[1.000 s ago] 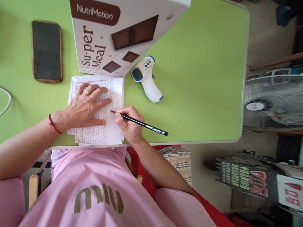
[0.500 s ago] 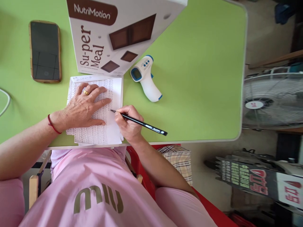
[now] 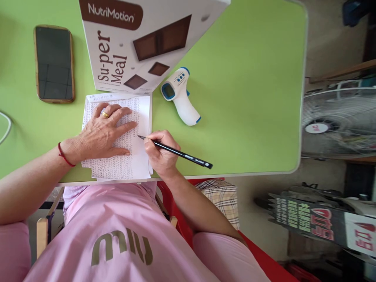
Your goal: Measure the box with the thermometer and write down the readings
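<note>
My left hand (image 3: 107,131) lies flat with fingers spread on a stack of paper sheets (image 3: 143,156) covered in rows of handwriting. Part of the writing is hidden under that hand. In my right hand (image 3: 162,152) a black pen (image 3: 183,154) is gripped between thumb and fingers. Its tip points left and is at or just over the top sheet, near the end of the written rows; I cannot tell if it touches. The right edge of the sheets runs beneath my right fingertips.
A white NutriMotion box (image 3: 114,51) stands just beyond the papers. To its right lies a white and blue infrared thermometer (image 3: 183,98), to its left a phone (image 3: 55,64). A white cable (image 3: 7,127) rests at the left edge of the green table (image 3: 249,98). A fan (image 3: 337,125) stands at right.
The pen and my right hand have shifted slightly to the right. My left hand keeps its place on the paper, and the whole view has moved a little.
</note>
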Demonstrator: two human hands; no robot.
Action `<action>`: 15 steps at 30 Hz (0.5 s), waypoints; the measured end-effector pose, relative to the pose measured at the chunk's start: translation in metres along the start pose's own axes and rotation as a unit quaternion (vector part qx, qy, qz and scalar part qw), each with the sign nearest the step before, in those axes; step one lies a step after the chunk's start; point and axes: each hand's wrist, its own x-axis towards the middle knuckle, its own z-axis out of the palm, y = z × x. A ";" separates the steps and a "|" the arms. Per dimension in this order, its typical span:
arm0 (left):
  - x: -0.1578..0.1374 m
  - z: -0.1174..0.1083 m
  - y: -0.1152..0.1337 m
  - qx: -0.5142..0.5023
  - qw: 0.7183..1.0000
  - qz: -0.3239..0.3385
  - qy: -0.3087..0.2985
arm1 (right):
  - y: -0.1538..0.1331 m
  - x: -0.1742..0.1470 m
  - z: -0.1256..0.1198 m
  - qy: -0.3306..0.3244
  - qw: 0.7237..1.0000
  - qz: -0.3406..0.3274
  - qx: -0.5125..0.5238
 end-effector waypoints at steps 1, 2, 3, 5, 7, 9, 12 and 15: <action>0.000 -0.001 0.000 -0.001 1.000 0.000 -0.002 | 0.000 0.000 0.000 0.005 1.000 0.003 -0.001; 0.000 -0.001 0.000 -0.003 1.000 0.000 -0.003 | -0.001 0.000 0.000 0.005 1.000 0.004 -0.003; 0.000 -0.001 0.000 -0.006 1.000 0.000 -0.003 | -0.001 0.000 0.001 0.004 1.000 0.006 -0.005; 0.000 -0.002 0.001 -0.010 1.000 0.000 -0.002 | -0.002 0.001 0.001 0.000 1.000 0.006 -0.008; 0.000 -0.001 0.001 -0.009 1.000 -0.001 -0.003 | -0.002 0.002 0.001 -0.001 1.000 -0.002 -0.003; 0.000 -0.001 0.001 -0.006 1.000 -0.002 -0.006 | -0.002 0.002 0.001 -0.003 1.000 -0.010 0.001; 0.000 -0.002 0.001 -0.003 1.000 0.000 -0.007 | -0.002 0.002 0.000 -0.011 1.000 -0.006 -0.006; 0.000 -0.001 0.000 -0.005 1.000 0.000 -0.004 | -0.002 0.001 0.001 -0.012 1.000 0.000 -0.009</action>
